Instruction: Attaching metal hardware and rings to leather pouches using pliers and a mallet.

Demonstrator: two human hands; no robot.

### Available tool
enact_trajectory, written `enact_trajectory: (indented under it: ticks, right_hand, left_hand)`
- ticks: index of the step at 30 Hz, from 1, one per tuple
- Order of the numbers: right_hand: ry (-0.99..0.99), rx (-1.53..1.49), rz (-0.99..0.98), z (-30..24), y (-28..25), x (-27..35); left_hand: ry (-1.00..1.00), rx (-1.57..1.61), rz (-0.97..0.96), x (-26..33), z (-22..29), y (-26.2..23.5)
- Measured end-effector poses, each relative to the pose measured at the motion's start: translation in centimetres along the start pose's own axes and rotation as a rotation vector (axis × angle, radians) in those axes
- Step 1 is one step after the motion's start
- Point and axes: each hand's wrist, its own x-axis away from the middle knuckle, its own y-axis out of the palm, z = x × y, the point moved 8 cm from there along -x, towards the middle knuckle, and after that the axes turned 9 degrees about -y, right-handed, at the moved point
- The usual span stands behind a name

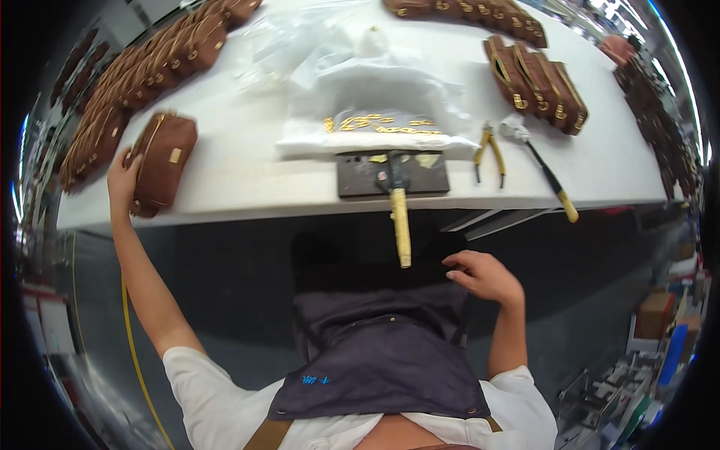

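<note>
On the left side of the table, my left hand grips the edge of a brown zippered pouch with a small gold plate on its side. The fingers are closed at the pouch's left side, partly hidden behind it. My right hand hangs in the air in front of the table, fingers loosely bent and thumb apart, with nothing seen in it. Nearest to it is the yellow-wrapped handle of a tool on a dark block at the table's front edge.
Behind the block, gold chain pieces lie on white plastic sheeting. Yellow-handled pliers and a hammer lie to the right. More brown pouches stand in rows at the far left, back and right of the white table.
</note>
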Motion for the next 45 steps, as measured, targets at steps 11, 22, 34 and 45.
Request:
enact_trajectory:
  ticks: [11, 22, 34, 45]
  right_hand:
    - [-0.184, 0.424, 0.691, -2.4, -25.9, -8.0]
    - [-0.064, 0.397, 1.22, 3.8, -31.0, -12.6]
    - [-0.353, -0.375, 0.249, -4.8, -13.6, 11.8]
    - [-0.06, -0.429, 0.26, 0.0, -1.0, 1.5]
  left_hand:
    - [0.386, 0.182, 0.214, 20.6, 22.2, 11.7]
    - [0.192, 0.362, 0.302, 21.6, 20.6, 11.7]
    - [0.157, 1.083, -0.65, 37.5, 26.3, 15.2]
    - [0.695, 0.643, -0.77, 43.8, 33.0, 18.2]
